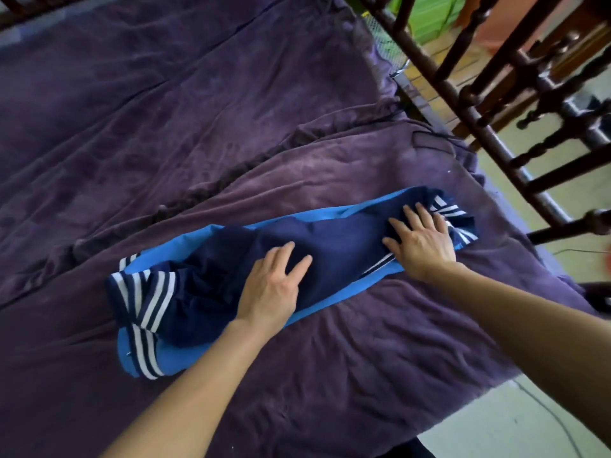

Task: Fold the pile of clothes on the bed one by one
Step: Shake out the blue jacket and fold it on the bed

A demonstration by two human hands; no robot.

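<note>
A navy and light-blue garment (334, 246) with white-striped cuffs lies folded into a long narrow strip on the purple blanket, running from lower left to upper right. My left hand (274, 285) lies flat on its middle with fingers straight. Flat on the strip's right end, my right hand (421, 241) has its fingers spread beside the striped collar (459, 223). The striped cuffs (145, 302) bunch at the left end. No other clothes are in view.
The purple blanket (198, 127) covers the whole bed, wrinkled in long ridges. A dark wooden spindle bed frame (515, 137) runs along the right side. Beyond it are a pale floor (496, 421) with a thin cable and a green object at the top.
</note>
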